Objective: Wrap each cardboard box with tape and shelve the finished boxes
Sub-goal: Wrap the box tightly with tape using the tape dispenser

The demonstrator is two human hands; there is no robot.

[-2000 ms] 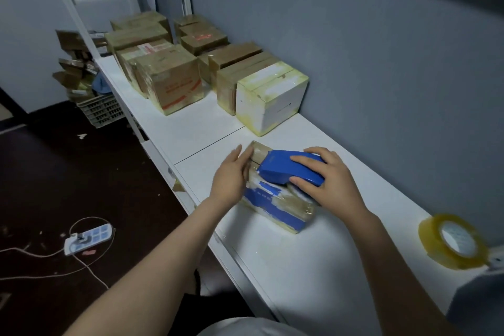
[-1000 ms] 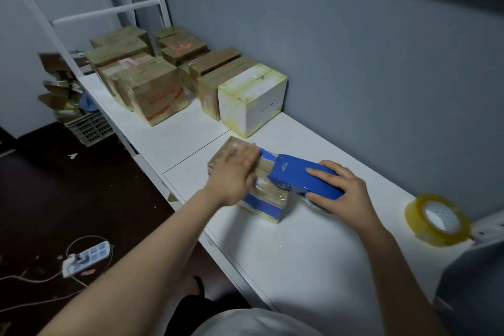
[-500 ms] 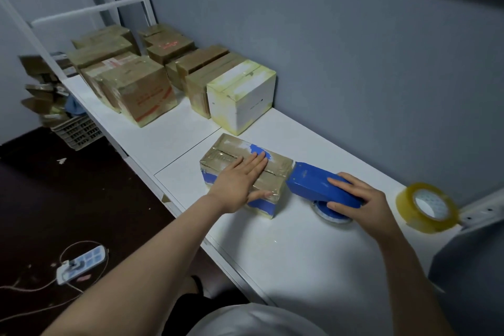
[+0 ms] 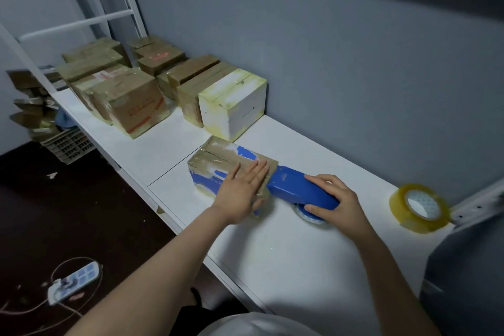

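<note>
Taping step underway: left grip (image 4: pixel 242 194) pressed flat, fingers straight, on box (image 4: pixel 218 162), right grip (image 4: pixel 338 199) wrapped round blue dispenser (image 4: pixel 297 189). Next probably needs a clean tear-off, then shelving.

— What is lying under your hands?
— Your left hand (image 4: pixel 240 194) is resting on the blue-printed taped cardboard box (image 4: pixel 218 161) on the white shelf board (image 4: pixel 286 248). Your right hand (image 4: pixel 335 199) is gripping the blue plastic tape dispenser (image 4: pixel 297 188) just right of it.
— Around them?
— Taped brown cardboard boxes (image 4: pixel 131 101) are standing behind, to your left. The yellowish clear tape roll (image 4: pixel 420 207) is sitting well right.
</note>
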